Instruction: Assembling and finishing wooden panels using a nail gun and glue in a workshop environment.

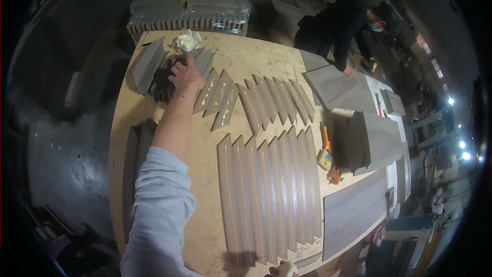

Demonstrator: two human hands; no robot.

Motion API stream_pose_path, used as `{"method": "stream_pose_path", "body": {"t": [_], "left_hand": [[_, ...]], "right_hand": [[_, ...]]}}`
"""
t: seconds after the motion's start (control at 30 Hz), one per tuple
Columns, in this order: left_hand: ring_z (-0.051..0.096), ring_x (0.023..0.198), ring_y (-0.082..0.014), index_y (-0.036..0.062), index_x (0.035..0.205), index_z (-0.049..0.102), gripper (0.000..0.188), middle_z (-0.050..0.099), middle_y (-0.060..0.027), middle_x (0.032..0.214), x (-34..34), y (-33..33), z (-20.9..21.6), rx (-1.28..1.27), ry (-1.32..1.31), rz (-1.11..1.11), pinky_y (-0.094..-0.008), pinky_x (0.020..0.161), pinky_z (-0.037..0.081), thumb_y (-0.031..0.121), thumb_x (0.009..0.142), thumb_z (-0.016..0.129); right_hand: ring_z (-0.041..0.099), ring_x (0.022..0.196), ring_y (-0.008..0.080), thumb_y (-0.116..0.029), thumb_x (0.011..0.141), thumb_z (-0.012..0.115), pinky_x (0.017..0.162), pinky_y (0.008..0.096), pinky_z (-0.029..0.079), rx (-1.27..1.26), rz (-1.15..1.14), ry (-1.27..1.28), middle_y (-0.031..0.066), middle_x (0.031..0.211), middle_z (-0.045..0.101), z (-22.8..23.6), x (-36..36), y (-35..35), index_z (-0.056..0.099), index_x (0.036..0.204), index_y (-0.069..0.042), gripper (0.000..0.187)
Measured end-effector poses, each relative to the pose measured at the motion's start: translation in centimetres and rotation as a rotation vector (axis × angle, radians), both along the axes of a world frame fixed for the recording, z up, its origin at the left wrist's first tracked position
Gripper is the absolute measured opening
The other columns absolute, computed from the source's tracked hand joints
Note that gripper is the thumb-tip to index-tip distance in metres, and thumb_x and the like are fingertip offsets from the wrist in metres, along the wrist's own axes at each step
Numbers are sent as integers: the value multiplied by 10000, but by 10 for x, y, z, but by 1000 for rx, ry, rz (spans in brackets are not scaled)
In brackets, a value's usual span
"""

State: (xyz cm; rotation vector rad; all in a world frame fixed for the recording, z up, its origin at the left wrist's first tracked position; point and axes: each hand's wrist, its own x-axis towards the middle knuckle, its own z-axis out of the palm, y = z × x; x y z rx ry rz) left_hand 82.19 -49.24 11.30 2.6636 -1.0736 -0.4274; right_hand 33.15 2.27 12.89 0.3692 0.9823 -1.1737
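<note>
My left hand reaches to the far left of the table, its index finger stretched forward and the others loosely bent. It is over a pile of short grey boards with slanted ends, beside a crumpled white wad. I see nothing held in it. At the lower edge, my right hand shows only in part, closed around something pale that is mostly cut off. Between them lies a row of long grey boards with thin pale lines along them. Shorter boards with similar lines and pale smears lie beyond.
A stack of grey panels stands at the right, near an orange-handled tool and a small yellow-white block. A large grey panel lies nearer. Across the table a person in dark clothes touches another panel. A wrapped stack stands behind.
</note>
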Motion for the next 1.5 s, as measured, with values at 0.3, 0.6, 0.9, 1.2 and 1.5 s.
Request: {"method": "stream_pose_path", "body": {"t": [0.3,0.6,0.9,1.2,1.5], "left_hand": [[405,1373,-382,189,1568,206,968,411,-212,1457,15,18,12,-120,63,-29,-531,1059,415,286,796,781],[558,1245,-366,170,1555,230,881,484,-214,1396,28,17,7,-77,8,-71,-494,964,509,199,828,728],[586,1195,-366,205,1566,191,895,515,-222,1328,33,25,19,-124,-140,-35,-481,945,505,128,842,712],[517,1310,-384,207,1589,153,949,441,-258,1469,1,109,96,-371,137,-96,-452,1056,452,177,822,709],[474,1365,-323,45,1562,193,964,471,-220,1479,-178,371,49,-555,814,-102,-364,1140,359,176,768,723]], "right_hand": [[485,540,110,-652,853,599,366,235,353,15,135,230,34,890,561,23,19,-15,541,1339,-192,672],[501,578,101,-771,841,522,432,236,390,124,256,285,-7,864,591,5,11,-8,589,1262,-87,807],[510,606,87,-688,885,575,418,199,373,-83,281,213,19,979,587,17,17,-26,473,1405,-200,720],[502,526,122,-632,812,694,366,237,400,-208,254,-51,42,978,588,-7,-9,-11,522,1369,-180,738],[460,571,182,-460,801,694,439,319,396,-484,305,-475,77,857,521,-5,-38,10,540,1352,-184,635]]}}
